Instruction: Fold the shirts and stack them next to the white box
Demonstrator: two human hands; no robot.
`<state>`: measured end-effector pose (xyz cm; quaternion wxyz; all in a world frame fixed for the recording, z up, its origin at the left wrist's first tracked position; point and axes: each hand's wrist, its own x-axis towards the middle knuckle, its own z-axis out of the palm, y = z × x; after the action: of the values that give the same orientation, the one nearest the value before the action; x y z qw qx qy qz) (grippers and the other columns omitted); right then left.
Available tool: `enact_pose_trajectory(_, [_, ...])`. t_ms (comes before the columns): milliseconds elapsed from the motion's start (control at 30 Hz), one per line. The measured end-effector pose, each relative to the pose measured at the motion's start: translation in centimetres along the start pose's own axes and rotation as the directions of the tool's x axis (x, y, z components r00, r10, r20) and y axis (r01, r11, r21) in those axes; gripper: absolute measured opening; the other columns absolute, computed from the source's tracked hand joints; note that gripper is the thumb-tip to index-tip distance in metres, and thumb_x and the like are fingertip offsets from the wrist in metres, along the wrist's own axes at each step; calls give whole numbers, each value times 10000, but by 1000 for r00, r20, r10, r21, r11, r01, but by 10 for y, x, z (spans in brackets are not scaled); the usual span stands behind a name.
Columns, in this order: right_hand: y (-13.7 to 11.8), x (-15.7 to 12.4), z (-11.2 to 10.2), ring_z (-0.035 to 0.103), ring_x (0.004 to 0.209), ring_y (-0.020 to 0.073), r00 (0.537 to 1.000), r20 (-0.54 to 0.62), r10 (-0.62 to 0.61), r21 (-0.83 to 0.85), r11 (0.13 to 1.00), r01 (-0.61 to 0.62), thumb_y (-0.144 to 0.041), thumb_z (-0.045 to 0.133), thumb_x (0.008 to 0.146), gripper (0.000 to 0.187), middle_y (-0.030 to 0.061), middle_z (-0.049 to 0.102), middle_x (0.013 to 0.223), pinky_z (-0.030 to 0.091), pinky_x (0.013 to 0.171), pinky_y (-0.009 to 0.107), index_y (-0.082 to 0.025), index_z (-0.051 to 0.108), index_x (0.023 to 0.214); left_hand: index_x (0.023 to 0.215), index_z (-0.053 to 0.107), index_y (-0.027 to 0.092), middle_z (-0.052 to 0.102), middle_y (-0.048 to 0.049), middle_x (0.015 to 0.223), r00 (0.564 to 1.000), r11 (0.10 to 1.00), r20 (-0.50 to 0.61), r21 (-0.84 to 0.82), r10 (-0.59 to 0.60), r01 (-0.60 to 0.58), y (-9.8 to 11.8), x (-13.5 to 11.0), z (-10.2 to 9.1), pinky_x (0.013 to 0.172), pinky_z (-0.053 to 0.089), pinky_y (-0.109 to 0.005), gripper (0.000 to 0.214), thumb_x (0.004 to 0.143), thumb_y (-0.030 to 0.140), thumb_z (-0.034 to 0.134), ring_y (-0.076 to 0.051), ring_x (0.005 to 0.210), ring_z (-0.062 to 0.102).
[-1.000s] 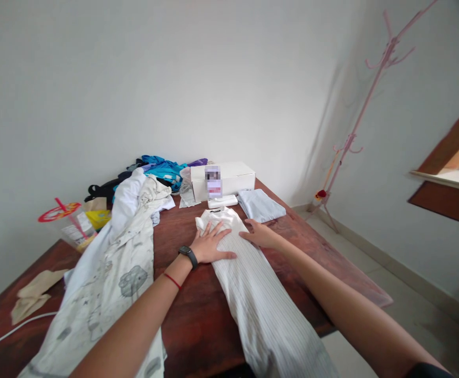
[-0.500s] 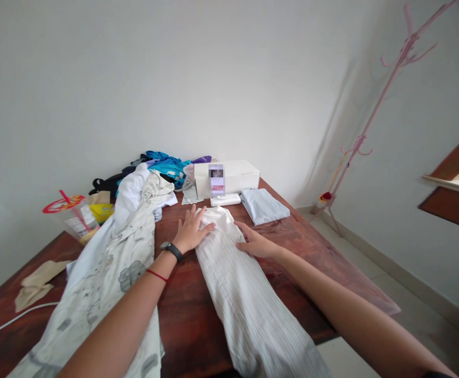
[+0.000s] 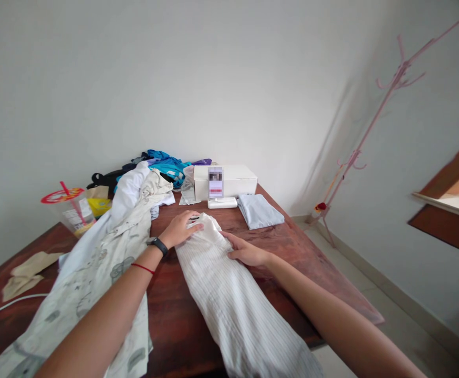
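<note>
A white shirt with thin grey stripes [image 3: 229, 294] lies folded into a long strip, its collar end away from me and its near end running out of the bottom of the view. My left hand [image 3: 180, 229] rests on the left side of the collar end, thumb apart from the fingers. A dark label shows beside those fingertips. Along the right edge of the same end lies my right hand [image 3: 249, 252], index finger stretched out and thumb apart, touching the cloth. Both hands are open.
A patterned white garment [image 3: 95, 283] stretches along the left, near a plastic cup [image 3: 75, 212]. Coloured clothes [image 3: 170, 168] are heaped at the back. A white box [image 3: 241, 178], a phone [image 3: 215, 182] and a folded light-blue cloth [image 3: 261, 211] stand or lie beyond my hands.
The shirt's collar end and both hands have shifted left and slightly nearer. My left hand's fingers are less spread than before. The camera view has also moved slightly.
</note>
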<state>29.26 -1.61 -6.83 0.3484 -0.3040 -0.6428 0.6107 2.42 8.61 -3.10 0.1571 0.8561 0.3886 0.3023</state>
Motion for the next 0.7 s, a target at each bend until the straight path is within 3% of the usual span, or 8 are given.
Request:
enact_pose_trajectory(133, [-5,-3,0,470,1315,240,996,67,61,38,997,-64,-83,627,692,888,51,500,1485,326,1110,410,-283,369,1519,1236,667,202,667,-101,1324,989,990,55,34,136,-138,17,-4,2,1133,402,-433,481,939,556,533,-280,1291,563])
enact_pose_trajectory(267, [-7,-4,2,442,1336,238,997,67,49,52,997,-53,-85,659,682,897,48,475,1507,324,1112,391,-274,379,1513,1257,669,209,656,-74,1358,953,944,137,157,271,-291,45,-8,10,1182,308,-492,404,1011,429,435,-288,1388,469])
enact_pose_trajectory(400, [-9,-4,5,508,1264,230,997,63,45,69,996,-49,-97,673,692,832,47,559,1410,378,1064,369,-265,435,1471,1114,715,206,727,-87,1164,921,920,254,184,295,-345,65,-7,23,1061,415,-433,416,1045,364,336,-261,1163,625])
enact_pose_trajectory(500, [-9,-4,6,594,1115,218,994,67,91,108,989,-98,-125,700,704,832,46,637,1270,442,966,359,-277,422,1473,931,723,184,714,-99,938,929,916,273,244,251,-319,63,-2,31,892,473,-390,518,1058,406,272,-236,903,662])
enact_pose_trajectory(700, [-7,-4,1,627,824,154,989,-6,150,100,984,-148,-271,795,755,935,39,687,1039,479,766,287,-258,300,1547,775,707,183,687,-108,820,941,902,270,320,206,-289,40,16,33,880,442,-402,597,1039,515,288,-255,882,638])
